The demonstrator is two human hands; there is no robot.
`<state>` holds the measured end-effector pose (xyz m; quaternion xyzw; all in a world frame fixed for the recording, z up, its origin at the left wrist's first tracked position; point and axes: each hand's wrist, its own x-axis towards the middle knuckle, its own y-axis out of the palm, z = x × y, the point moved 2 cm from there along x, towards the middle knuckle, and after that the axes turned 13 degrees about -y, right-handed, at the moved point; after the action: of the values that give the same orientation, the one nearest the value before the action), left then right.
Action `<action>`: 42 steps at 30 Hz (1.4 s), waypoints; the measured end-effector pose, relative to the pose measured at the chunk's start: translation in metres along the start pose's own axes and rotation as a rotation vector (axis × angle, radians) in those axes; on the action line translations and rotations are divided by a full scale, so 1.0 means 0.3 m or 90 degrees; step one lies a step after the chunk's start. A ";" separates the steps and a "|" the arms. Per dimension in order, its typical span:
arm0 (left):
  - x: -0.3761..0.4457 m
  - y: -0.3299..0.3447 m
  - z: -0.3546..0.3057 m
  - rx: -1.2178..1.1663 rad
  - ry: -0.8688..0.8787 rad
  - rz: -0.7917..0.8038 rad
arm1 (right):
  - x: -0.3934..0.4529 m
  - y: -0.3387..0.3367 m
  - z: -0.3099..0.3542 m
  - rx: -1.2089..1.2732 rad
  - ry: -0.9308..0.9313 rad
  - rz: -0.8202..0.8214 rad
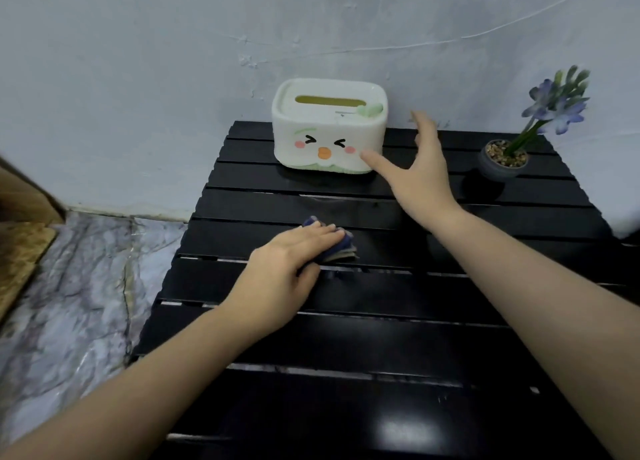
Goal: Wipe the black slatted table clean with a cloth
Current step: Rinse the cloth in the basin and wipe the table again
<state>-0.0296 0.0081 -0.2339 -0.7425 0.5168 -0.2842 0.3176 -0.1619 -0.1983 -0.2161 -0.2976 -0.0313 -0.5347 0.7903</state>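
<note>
The black slatted table (381, 338) fills the lower middle and right of the head view. My left hand (287, 265) lies flat on a folded dark blue cloth (341, 248), pressing it onto a slat near the table's middle. Only the cloth's far edge shows past my fingers. My right hand (415, 172) hovers with fingers spread beside the right side of a white tissue box (327, 130) with a cartoon face; the thumb is at the box's lower right corner. It holds nothing.
A small grey pot with blue-purple flowers (505, 162) stands at the table's back right. The tissue box sits against the pale wall (138, 79). Marble-patterned floor (69, 304) lies to the left, with a brown board (20, 238) at the far left edge.
</note>
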 end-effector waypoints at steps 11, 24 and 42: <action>-0.158 -0.057 0.036 -0.071 -0.322 -0.201 | -0.829 -0.302 0.229 -0.293 -0.042 0.261; 0.055 0.138 -0.156 0.247 -0.212 -0.089 | -1.034 -0.497 0.232 -0.431 0.109 0.273; 0.101 0.470 -0.673 -0.100 -0.005 0.228 | -1.060 -0.528 0.205 -0.430 0.049 0.241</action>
<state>-0.2546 -0.0938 -0.2103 -0.6624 0.6599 -0.1788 0.3063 -0.4178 0.0557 -0.2134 -0.5210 0.2317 -0.3705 0.7332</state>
